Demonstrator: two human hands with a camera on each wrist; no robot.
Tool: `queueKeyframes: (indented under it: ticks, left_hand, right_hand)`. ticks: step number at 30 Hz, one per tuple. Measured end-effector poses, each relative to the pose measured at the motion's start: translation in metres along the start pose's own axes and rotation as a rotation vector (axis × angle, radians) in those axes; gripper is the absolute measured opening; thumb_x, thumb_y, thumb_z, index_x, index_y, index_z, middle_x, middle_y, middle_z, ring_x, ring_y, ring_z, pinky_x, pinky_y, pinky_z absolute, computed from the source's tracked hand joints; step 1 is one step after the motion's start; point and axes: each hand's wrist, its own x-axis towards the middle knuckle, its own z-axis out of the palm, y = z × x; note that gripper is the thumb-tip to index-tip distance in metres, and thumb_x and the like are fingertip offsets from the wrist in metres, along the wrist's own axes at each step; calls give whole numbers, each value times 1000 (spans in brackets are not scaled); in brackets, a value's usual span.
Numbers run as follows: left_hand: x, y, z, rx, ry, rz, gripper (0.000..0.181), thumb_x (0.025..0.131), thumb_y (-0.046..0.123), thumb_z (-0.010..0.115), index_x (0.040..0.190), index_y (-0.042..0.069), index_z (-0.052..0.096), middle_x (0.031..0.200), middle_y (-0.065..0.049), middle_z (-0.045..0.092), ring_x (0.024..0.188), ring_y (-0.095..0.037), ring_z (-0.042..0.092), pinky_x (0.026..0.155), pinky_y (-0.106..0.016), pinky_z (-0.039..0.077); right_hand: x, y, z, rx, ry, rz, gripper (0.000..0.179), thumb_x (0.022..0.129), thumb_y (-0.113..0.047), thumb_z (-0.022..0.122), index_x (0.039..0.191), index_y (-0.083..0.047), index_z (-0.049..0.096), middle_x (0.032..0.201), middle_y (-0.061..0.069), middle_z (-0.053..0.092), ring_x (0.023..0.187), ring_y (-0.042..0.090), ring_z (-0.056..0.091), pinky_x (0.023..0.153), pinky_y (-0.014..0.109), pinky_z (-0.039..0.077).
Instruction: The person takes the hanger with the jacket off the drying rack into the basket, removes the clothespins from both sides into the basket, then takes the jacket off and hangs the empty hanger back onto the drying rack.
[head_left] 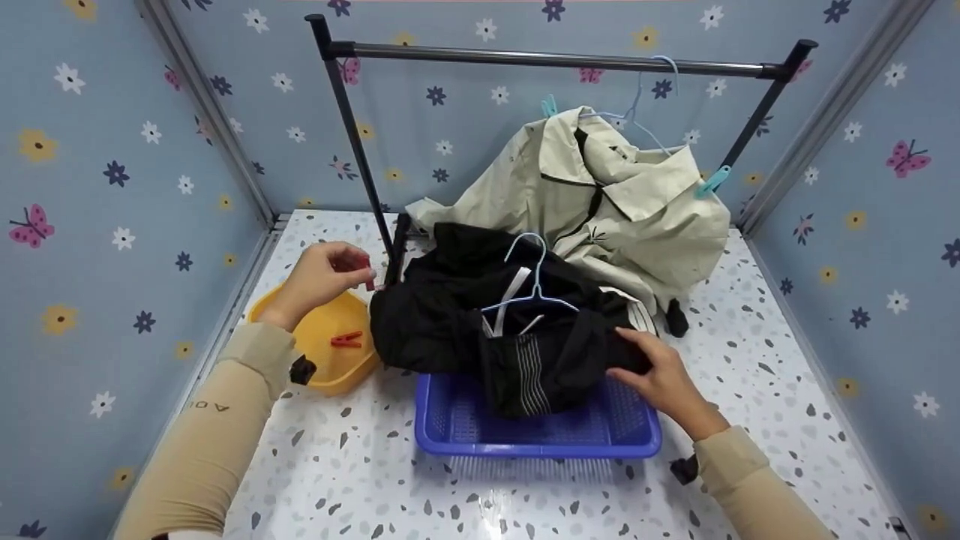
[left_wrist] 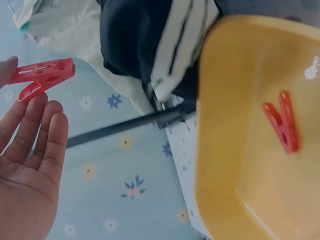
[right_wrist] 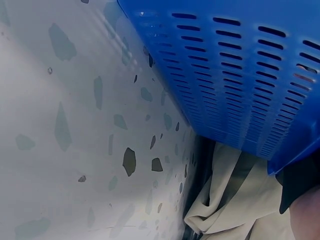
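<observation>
My left hand (head_left: 319,277) pinches a red clothespin (left_wrist: 47,75) between thumb and fingertips, above the yellow basin (head_left: 259,304). A second red clothespin (head_left: 346,340) lies inside that basin. On the right, my right hand (head_left: 664,375) holds the side edge of a black garment (head_left: 450,315) with white stripes; the right wrist view catches only a sliver of the hand (right_wrist: 307,215) beside dark cloth. The garment is heaped over the back of a blue basket (head_left: 538,450). A light blue hanger (head_left: 538,296) sits at the garment's top, hook upward.
Behind, a black rack (head_left: 555,58) spans the booth. From its bar a beige jacket (head_left: 645,187) hangs on another light blue hanger (head_left: 634,109), with teal clothespins (head_left: 714,181) at its shoulders. Flowered walls (head_left: 75,187) enclose the speckled surface (head_left: 772,390).
</observation>
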Motion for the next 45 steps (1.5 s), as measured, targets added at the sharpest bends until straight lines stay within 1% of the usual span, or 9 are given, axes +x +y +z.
queueKeyframes:
  ticks: [6, 13, 18, 22, 27, 30, 34, 39, 45]
  left_hand:
    - [-8, -18, -8, 13, -12, -43, 28, 102, 23, 79, 118, 0, 75, 102, -16, 78, 89, -18, 67, 81, -17, 53]
    - [-17, -41, -13, 49, -21, -98, 28, 101, 23, 79, 117, 0, 75, 104, -15, 76, 88, -15, 66, 78, -16, 53]
    - [-20, -52, -12, 29, -66, -124, 32, 101, 20, 78, 122, -3, 73, 104, -16, 76, 89, -20, 70, 79, -18, 54]
    - [-22, -61, -8, 6, -87, -120, 28, 99, 15, 79, 120, -3, 74, 103, -15, 76, 85, -20, 72, 77, -22, 59]
    - [-24, -75, -3, 3, -107, -107, 24, 95, 8, 82, 114, -4, 75, 96, -13, 77, 78, -13, 69, 75, -22, 58]
    - [-26, -80, -1, 20, -145, -125, 26, 93, 7, 83, 113, -8, 74, 95, -15, 78, 77, -11, 67, 74, -21, 57]
    - [-26, -83, 1, 52, -188, -140, 28, 91, 5, 83, 112, -11, 73, 100, -18, 77, 82, -14, 67, 76, -22, 57]
    - [-27, -86, 3, 94, -222, -155, 27, 91, 4, 83, 112, -10, 75, 105, -19, 77, 90, -19, 65, 79, -25, 56]
    - [-29, -89, 6, 127, -242, -142, 23, 90, 4, 83, 109, -7, 76, 101, -17, 76, 90, -22, 64, 80, -28, 54]
  right_hand:
    - [-2, 0, 0, -1, 2, -2, 69, 69, 4, 98, 132, 6, 70, 127, 25, 75, 119, 39, 71, 115, 6, 36]
    - [-2, 0, -1, -6, 5, -13, 69, 69, 4, 98, 132, 6, 70, 127, 26, 75, 117, 44, 70, 115, 6, 35]
    - [-3, 1, -1, -6, 17, -22, 69, 69, 6, 98, 132, 7, 70, 126, 26, 75, 116, 41, 71, 114, 5, 36]
    - [-3, 1, 0, -6, 22, -30, 68, 69, 6, 98, 131, 8, 70, 125, 27, 75, 116, 41, 71, 114, 5, 36]
    - [-3, 1, 1, -2, 18, -29, 69, 69, 5, 98, 132, 8, 70, 126, 27, 75, 116, 44, 70, 115, 6, 35]
    - [-3, 1, 1, 0, 17, -31, 69, 69, 4, 98, 132, 7, 70, 126, 27, 75, 117, 44, 70, 115, 6, 36]
    - [-2, 1, 1, 0, 20, -31, 69, 68, 5, 98, 131, 7, 71, 125, 26, 75, 117, 40, 71, 115, 6, 36]
    - [-1, 2, 1, 4, 21, -37, 68, 68, 6, 97, 131, 8, 70, 124, 27, 75, 115, 42, 71, 115, 6, 36]
    - [0, 4, 2, 3, 25, -45, 68, 68, 6, 97, 131, 8, 70, 124, 27, 75, 114, 43, 71, 115, 6, 36]
